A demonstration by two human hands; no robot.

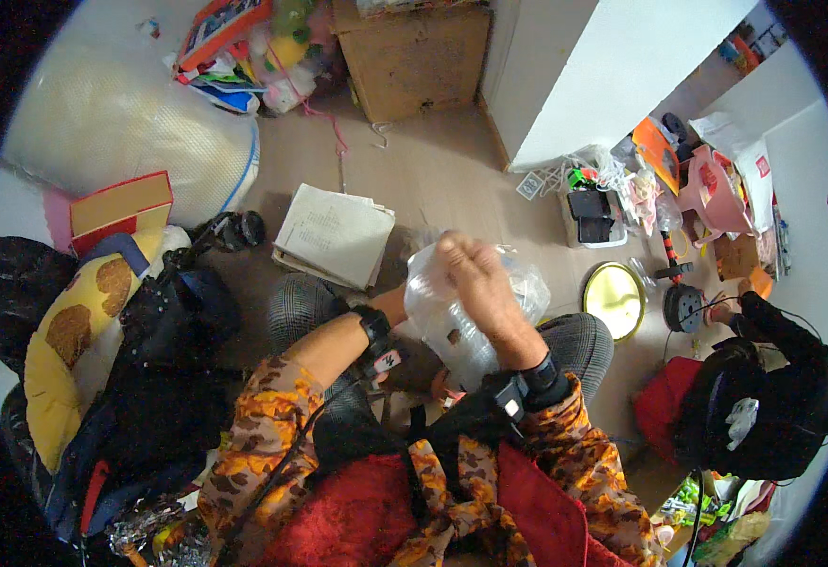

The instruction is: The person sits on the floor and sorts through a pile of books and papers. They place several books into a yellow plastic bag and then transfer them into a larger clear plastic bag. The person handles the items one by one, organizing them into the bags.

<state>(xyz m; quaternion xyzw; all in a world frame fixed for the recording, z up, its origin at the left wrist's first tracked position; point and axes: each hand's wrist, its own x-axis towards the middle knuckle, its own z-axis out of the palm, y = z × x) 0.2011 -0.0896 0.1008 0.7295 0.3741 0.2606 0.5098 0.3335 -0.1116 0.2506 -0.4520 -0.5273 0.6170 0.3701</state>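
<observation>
A crumpled clear plastic bag (pixel 432 312) lies between my hands, above my lap. My right hand (pixel 481 287) is over its upper part with the fingers bent together; whether they grip the film cannot be told. My left hand (pixel 394 306) is mostly hidden behind the bag, with just the wrist side showing. More clear plastic (pixel 531 290) spreads beside my right hand, over the floor. Just beyond my left knee, a stack of printed papers (pixel 334 234) rests on the floor.
At the right, another person (pixel 747 397) reaches towards a black weight plate (pixel 683 308). A round yellow-rimmed lid (pixel 614 301) and a white bin (pixel 598 234) stand nearby. Dark clothing (pixel 173 354) is heaped at the left; a cardboard box (pixel 417 64) stands ahead.
</observation>
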